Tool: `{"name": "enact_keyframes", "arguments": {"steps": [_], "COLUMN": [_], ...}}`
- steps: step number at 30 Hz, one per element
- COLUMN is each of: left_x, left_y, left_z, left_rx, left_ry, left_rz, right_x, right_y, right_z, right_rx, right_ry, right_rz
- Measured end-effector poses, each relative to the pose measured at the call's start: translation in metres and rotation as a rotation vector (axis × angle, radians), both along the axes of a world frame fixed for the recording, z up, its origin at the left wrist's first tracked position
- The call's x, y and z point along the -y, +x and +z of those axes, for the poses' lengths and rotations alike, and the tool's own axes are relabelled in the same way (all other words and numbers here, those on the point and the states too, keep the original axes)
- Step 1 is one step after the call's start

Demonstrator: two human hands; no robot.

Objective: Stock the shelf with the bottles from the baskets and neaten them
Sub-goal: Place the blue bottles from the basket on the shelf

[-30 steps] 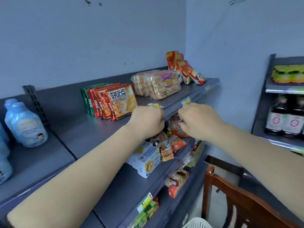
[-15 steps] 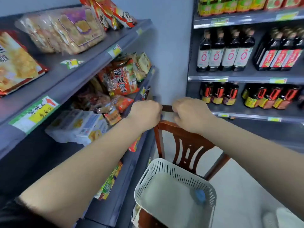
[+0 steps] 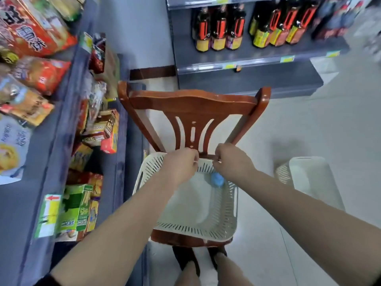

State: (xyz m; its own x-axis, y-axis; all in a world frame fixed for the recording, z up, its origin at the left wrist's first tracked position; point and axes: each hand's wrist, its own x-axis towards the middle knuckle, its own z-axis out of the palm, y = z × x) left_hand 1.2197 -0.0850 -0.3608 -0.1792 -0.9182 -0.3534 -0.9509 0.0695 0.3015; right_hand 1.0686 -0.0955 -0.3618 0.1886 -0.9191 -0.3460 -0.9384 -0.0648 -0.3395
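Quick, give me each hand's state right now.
Left hand: fingers curled over the basket; any grip cannot be told.
Right hand: the same, cannot be told.

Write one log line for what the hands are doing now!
left hand: curled, over basket | right hand: curled, over basket | basket: on chair | blue bottle: inside

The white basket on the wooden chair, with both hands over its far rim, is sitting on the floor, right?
Not quite. The head view shows the white basket resting on the wooden chair seat, not the floor. Both the left hand and right hand are over its far rim.
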Motion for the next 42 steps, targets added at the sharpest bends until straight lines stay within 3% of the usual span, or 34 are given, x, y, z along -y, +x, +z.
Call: {"name": "enact_keyframes", "arguments": {"steps": [5, 11, 17, 23, 27, 31, 37, 42], "left_x": [-0.003, 0.000, 0.007, 0.012, 0.013, 0.012, 0.001, -0.013], "left_y": [-0.020, -0.032, -0.041, -0.048, -0.053, -0.056, -0.043, -0.018], "left_z": [-0.086, -0.173, -0.237, -0.279, -0.301, -0.311, -0.294, -0.242], "left_rx": [-0.030, -0.072, -0.137, -0.223, -0.315, -0.378, -0.420, -0.495], "left_ry": [0.128, 0.231, 0.219, 0.281, 0.321, 0.326, 0.335, 0.273], "left_rz": [-0.057, -0.059, -0.065, -0.037, 0.037, 0.069, 0.136, 0.232], "right_x": [-0.019, -0.030, -0.026, -0.026, -0.025, -0.023, -0.029, -0.031], "right_y": [-0.011, -0.003, -0.004, -0.005, -0.004, -0.003, -0.001, 0.008], "right_z": [-0.082, -0.171, -0.238, -0.285, -0.294, -0.298, -0.282, -0.229], "right_rx": [0.065, -0.002, -0.051, 0.079, 0.258, 0.329, 0.325, 0.329], "right_ry": [0.171, 0.309, 0.307, 0.231, 0.086, -0.012, 0.077, 0.079], "right_rz": [-0.242, -0.360, -0.480, -0.608, -0.769, -0.764, -0.664, -0.475]}}
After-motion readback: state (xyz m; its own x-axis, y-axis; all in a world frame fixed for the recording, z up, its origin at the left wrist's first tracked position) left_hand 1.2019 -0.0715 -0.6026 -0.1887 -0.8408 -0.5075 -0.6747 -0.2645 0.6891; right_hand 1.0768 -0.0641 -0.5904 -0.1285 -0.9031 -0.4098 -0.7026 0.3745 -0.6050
